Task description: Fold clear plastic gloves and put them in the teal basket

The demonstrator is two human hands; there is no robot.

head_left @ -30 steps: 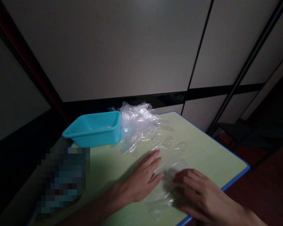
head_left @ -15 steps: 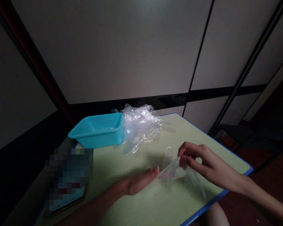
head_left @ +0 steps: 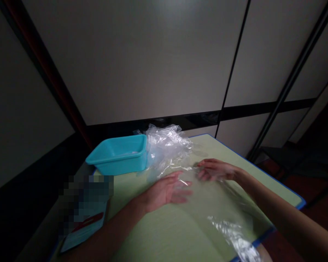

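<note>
A clear plastic bag (head_left: 232, 233) spreads over the pale green table from between my hands to the near right edge, where it is bunched and shiny. My left hand (head_left: 168, 191) is at the table's middle with its fingers apart, beside or partly behind the film. On the right, my right hand (head_left: 214, 170) touches the film's far side; its fingers are blurred, and whether they pinch the plastic is unclear. Beyond both hands lies a heap of crumpled clear bags (head_left: 168, 143).
A turquoise basin (head_left: 120, 154) stands at the back left, against the heap. Nearer, at the left edge, lies a partly pixelated flat package (head_left: 84, 222). The table (head_left: 158, 236) has a blue rim. Cabinet doors (head_left: 153, 65) rise behind it.
The bag has gone from bunched between my hands to spread wide toward the near right. My left hand has risen and its fingers have parted. My right hand has moved slightly away and its pinch has loosened.
</note>
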